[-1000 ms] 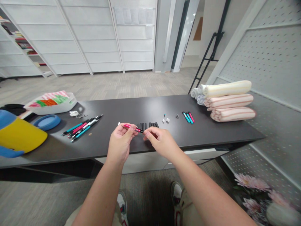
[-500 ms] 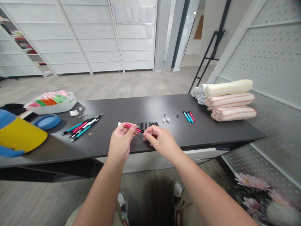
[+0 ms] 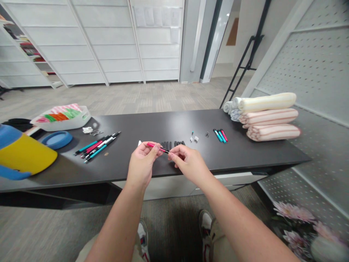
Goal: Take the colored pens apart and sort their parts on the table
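Between my hands is a slim pink-and-black pen (image 3: 154, 146), held just above the front part of the dark table. My left hand (image 3: 142, 160) is closed around its pink barrel. The fingertips of my right hand (image 3: 188, 160) pinch the black end, hiding its tip. Just behind my fingers lie several short black tubes (image 3: 167, 145) in two groups, partly covered by my hands. A small white piece (image 3: 140, 143) shows beside my left fingers. Farther right are small white pieces (image 3: 196, 139), small metal parts (image 3: 207, 134) and short blue and pink barrels (image 3: 220, 135).
On the dark table (image 3: 152, 125), several pens (image 3: 96, 147) lie piled at left, near a blue lid (image 3: 56, 139), a yellow-and-blue container (image 3: 24, 153) and a white basket (image 3: 65, 124). Rolled towels (image 3: 272, 120) are stacked at right. Flowers (image 3: 294, 213) stand low at right.
Both hands keep hold of the pen with almost the same grip. The view has shifted slightly, so most things appear a little farther right.
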### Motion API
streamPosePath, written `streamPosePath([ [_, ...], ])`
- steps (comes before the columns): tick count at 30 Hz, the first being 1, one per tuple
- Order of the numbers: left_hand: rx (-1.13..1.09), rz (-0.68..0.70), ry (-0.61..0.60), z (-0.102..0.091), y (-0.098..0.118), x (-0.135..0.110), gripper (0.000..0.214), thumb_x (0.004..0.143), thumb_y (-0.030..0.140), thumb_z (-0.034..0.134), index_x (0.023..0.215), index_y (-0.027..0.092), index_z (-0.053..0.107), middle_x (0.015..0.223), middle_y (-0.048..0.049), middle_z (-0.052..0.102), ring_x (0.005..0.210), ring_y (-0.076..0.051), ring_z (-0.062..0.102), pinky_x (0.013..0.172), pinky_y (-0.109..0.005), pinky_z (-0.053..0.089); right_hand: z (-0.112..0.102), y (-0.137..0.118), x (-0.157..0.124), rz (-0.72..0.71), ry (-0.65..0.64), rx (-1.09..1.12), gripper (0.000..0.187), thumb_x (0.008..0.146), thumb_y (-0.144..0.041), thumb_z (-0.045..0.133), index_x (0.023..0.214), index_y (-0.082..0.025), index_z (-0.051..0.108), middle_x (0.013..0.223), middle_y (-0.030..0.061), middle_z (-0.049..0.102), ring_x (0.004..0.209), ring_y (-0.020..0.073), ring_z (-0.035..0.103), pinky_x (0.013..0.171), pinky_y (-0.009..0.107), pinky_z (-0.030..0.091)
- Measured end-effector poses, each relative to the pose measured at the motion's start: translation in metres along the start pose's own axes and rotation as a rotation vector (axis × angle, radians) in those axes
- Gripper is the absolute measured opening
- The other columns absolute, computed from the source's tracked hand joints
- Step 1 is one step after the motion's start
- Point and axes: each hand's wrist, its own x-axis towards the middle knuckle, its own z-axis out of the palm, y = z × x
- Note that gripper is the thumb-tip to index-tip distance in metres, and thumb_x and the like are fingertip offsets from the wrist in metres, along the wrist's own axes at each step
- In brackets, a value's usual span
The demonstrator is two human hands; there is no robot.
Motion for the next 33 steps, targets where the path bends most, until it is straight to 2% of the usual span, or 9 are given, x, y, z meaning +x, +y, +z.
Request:
streamPosePath([
  [4, 0.002, 0.003, 0.031, 0.001, -0.001, 0.001, 0.042, 0.076, 0.03, 0.091, 0.104, 0.016, 0.064, 0.086, -0.0032, 0.075, 0.068, -0.011, 0.068, 0.074, -0.024, 0.057, 0.003, 0.003, 0.0, -0.004, 0.038, 0.026, 0.011, 0.095, -0.033, 0.069, 0.098, -0.023, 0.071, 0.083, -0.0013, 0.078, 0.062, 0.0124, 0.07, 0.06, 0.023, 0.053],
  [9, 0.038, 0.043, 0.039, 0.003, 0.0, -0.001, 0.047, 0.079, 0.034, 0.089, 0.117, 0.014, 0.07, 0.084, -0.0037, 0.074, 0.07, -0.012, 0.07, 0.078, -0.029, 0.06, 0.003, 0.006, 0.001, 0.022, 0.09, 0.076, 0.016, 0.094, -0.037, 0.07, 0.099, -0.022, 0.071, 0.081, -0.0002, 0.076, 0.062, 0.0132, 0.071, 0.06, 0.024, 0.055],
  [15, -0.034, 0.028, -0.029, 0.002, 0.005, -0.005, 0.049, 0.086, 0.036, 0.081, 0.131, 0.02, 0.068, 0.109, -0.0091, 0.077, 0.083, -0.015, 0.074, 0.093, -0.038, 0.06, -0.002, 0.007, 0.004, 0.118, 0.077, 0.247, 0.026, 0.092, -0.045, 0.07, 0.1, -0.02, 0.069, 0.088, 0.0033, 0.077, 0.062, 0.0135, 0.069, 0.055, 0.024, 0.055],
  [19, -0.026, 0.044, -0.026, 0.002, 0.005, -0.005, 0.043, 0.084, 0.036, 0.083, 0.122, 0.019, 0.072, 0.116, -0.0119, 0.077, 0.081, -0.013, 0.072, 0.092, -0.037, 0.06, -0.004, 0.006, 0.005, 0.115, 0.047, 0.265, 0.029, 0.091, -0.047, 0.071, 0.099, -0.019, 0.069, 0.087, 0.0037, 0.077, 0.061, 0.0124, 0.067, 0.056, 0.023, 0.055],
  [23, -0.031, 0.048, 0.042, 0.001, 0.002, -0.002, 0.033, 0.08, 0.036, 0.088, 0.101, 0.014, 0.074, 0.103, -0.0114, 0.079, 0.072, -0.01, 0.068, 0.081, -0.029, 0.059, -0.004, 0.005, 0.005, 0.124, 0.045, 0.288, 0.031, 0.091, -0.049, 0.071, 0.099, -0.019, 0.069, 0.087, 0.0038, 0.077, 0.06, 0.0118, 0.066, 0.054, 0.023, 0.054],
  [26, -0.02, 0.04, 0.096, 0.0, -0.001, 0.0, 0.034, 0.077, 0.037, 0.09, 0.095, 0.013, 0.074, 0.088, -0.0074, 0.078, 0.063, -0.009, 0.065, 0.071, -0.025, 0.057, -0.005, 0.005, 0.006, 0.141, 0.05, 0.316, 0.033, 0.09, -0.051, 0.071, 0.097, -0.019, 0.069, 0.087, 0.0044, 0.077, 0.059, 0.0114, 0.066, 0.053, 0.022, 0.053],
  [29, -0.008, 0.047, 0.115, 0.0, -0.001, 0.0, 0.035, 0.077, 0.04, 0.09, 0.092, 0.013, 0.073, 0.077, -0.0028, 0.073, 0.06, -0.009, 0.063, 0.068, -0.025, 0.057, -0.006, 0.006, 0.007, 0.156, 0.052, 0.351, 0.036, 0.088, -0.054, 0.072, 0.096, -0.019, 0.068, 0.087, 0.0048, 0.077, 0.058, 0.0112, 0.065, 0.051, 0.022, 0.052],
  [33, -0.043, 0.042, 0.022, 0.001, 0.005, -0.004, 0.035, 0.085, 0.044, 0.083, 0.102, 0.015, 0.073, 0.089, -0.0054, 0.076, 0.068, -0.011, 0.068, 0.076, -0.029, 0.06, -0.008, 0.005, 0.008, 0.177, 0.064, 0.381, 0.04, 0.086, -0.058, 0.073, 0.093, -0.019, 0.068, 0.085, 0.005, 0.077, 0.057, 0.0113, 0.065, 0.05, 0.022, 0.052],
])
